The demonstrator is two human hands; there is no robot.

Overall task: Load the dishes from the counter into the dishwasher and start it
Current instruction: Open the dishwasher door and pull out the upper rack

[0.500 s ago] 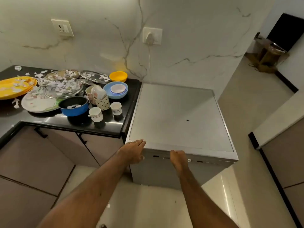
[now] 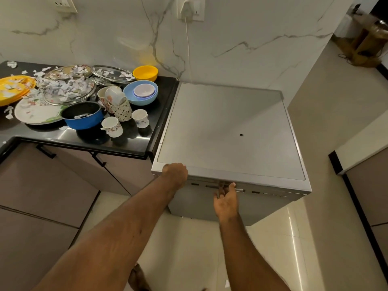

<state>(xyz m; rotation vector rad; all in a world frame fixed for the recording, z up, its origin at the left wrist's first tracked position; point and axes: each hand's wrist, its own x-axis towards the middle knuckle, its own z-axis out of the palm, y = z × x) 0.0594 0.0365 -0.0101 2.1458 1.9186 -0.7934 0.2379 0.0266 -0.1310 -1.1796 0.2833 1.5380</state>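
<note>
Black stone counter (image 2: 130, 141), far left, carries the dishes. A blue round pot (image 2: 84, 116) sits nearest its front edge, with two white floral cups (image 2: 112, 127) just right of it. Behind these are a light blue bowl (image 2: 128, 95) holding a smaller white bowl, a yellow plastic bowl (image 2: 145, 72), and glass plates strewn with paper scraps (image 2: 63, 89). All are well apart from both hands.

The grey freestanding dishwasher (image 2: 231, 131) stands right of the counter with its door closed. A white cord (image 2: 187, 45) hangs down the marble wall behind it.

The left hand (image 2: 175, 175) rests on the near left top edge, fingers folded under. Whether they clasp the lip cannot be told. The right hand (image 2: 225, 201), palm up, hooks its close-pressed fingers (image 2: 220, 189) up behind the silver door handle (image 2: 239, 190).
</note>
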